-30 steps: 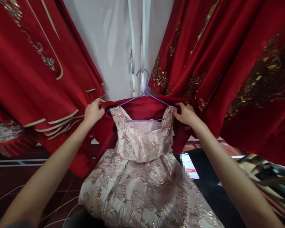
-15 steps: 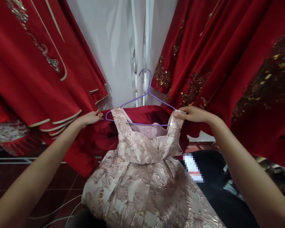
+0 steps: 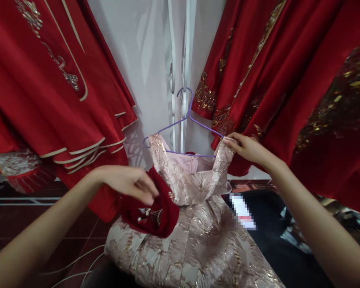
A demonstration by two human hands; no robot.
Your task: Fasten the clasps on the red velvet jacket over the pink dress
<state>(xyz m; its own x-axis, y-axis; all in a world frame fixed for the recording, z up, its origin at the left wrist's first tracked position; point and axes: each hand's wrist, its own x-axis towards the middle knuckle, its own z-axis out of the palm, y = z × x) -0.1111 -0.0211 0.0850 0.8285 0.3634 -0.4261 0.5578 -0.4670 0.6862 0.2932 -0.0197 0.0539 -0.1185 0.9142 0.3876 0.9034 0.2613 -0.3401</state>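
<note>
Dress: here it is, centre stage, a pale pink-and-gold brocade dress point(image 3: 198, 192), bodice at the far end, pleated skirt fanning out toward the near edge.
Hanger: a thin purple hanger point(image 3: 188, 115) runs through both shoulder straps, its hook up at the far end before the white uprights point(image 3: 173, 56); whether it catches on anything, I cannot tell.
Right hand: the right hand point(image 3: 244, 149) is up at the right-hand shoulder, thumb and fingers pinching the right strap point(image 3: 223, 156) by the hanger's end.
Left hand: over on the left, the left hand point(image 3: 130, 184) bends down across the dark red cloth point(image 3: 169, 218), fingers curled and blurred; whether they grip it, I cannot tell.
Red cloth: it lies over the left side of the dress, across bodice and skirt, with glinting beadwork point(image 3: 151, 212) just below the fingertips.
Left flank: red garments point(image 3: 48, 100) hang here, pale piping along their hems.
Right flank: more red, the gold-trimmed garments point(image 3: 258, 72) sweeping down behind the right hand.
Near right: a bright, pixelated rectangle point(image 3: 243, 212) sits just beside the skirt, against a black surface point(image 3: 270, 212).
</note>
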